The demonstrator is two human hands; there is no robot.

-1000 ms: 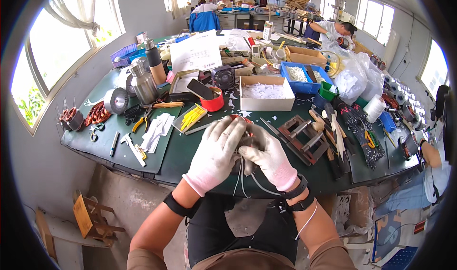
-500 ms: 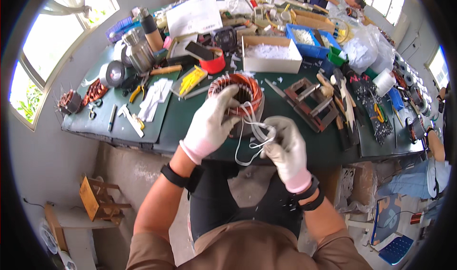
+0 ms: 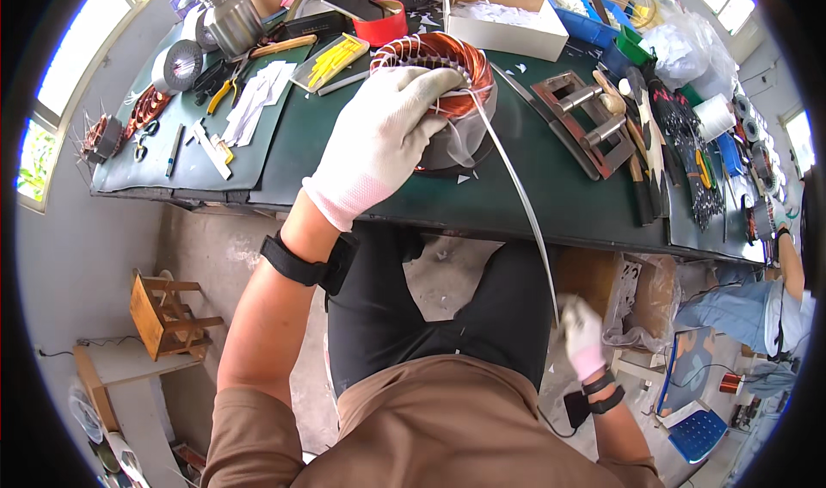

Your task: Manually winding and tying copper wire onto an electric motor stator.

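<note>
The person wears a brown short-sleeved top [image 3: 447, 428], black trousers [image 3: 465, 316] and white knit gloves [image 3: 374, 135] with pink cuffs [image 3: 330, 200]. A wide black strap [image 3: 289, 259] circles the left wrist; two slimmer black bands [image 3: 598, 383], the right.

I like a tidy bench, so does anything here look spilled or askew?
White scraps lie loose on the tabletop outside the white box of similar pieces, perhaps spilled; a dark phone rests askew on the red tub.
</note>
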